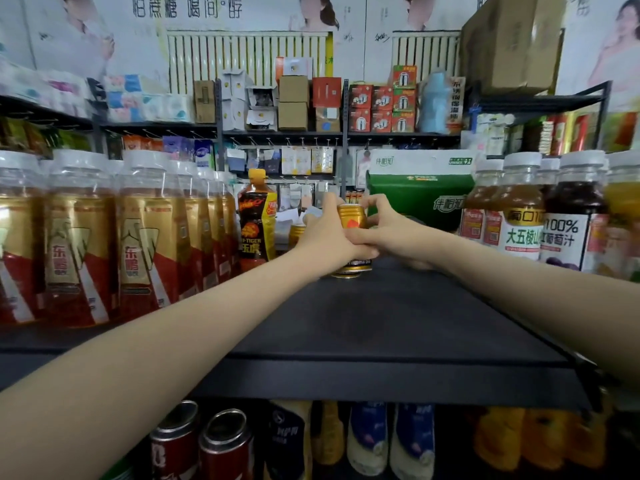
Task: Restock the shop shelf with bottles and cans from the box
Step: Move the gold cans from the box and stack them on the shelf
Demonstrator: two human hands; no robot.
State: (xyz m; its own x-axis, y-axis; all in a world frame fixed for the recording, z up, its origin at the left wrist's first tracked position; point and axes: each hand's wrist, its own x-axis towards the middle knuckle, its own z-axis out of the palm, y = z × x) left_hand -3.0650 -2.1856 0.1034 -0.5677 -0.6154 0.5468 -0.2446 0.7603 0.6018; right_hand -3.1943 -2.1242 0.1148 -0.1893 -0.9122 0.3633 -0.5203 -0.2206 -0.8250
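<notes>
Head view: both arms reach forward over a black shelf [381,323] and meet at a gold can [351,216] near the middle of the board. The left hand [325,237] grips the can from the left, its fingers curled round the side. The right hand [394,233] grips it from the right, thumb up by the can's top rim and fingers curled across the front, overlapping the left hand. A gold rim shows under the hands, touching the shelf; whether it belongs to the same can or to one beneath it, I cannot tell.

A second gold can [296,233] stands just behind and left of the left hand, partly hidden. Beside it stands an orange-capped bottle [256,223] with a black and orange label. Rows of gold-and-red bottles [79,237] fill the shelf's left side, and white-capped juice bottles [561,216] stand on the right. A green and white box [419,195] sits behind the hands. On the shelf below, red cans [225,445] and more bottles show under the board's front edge
</notes>
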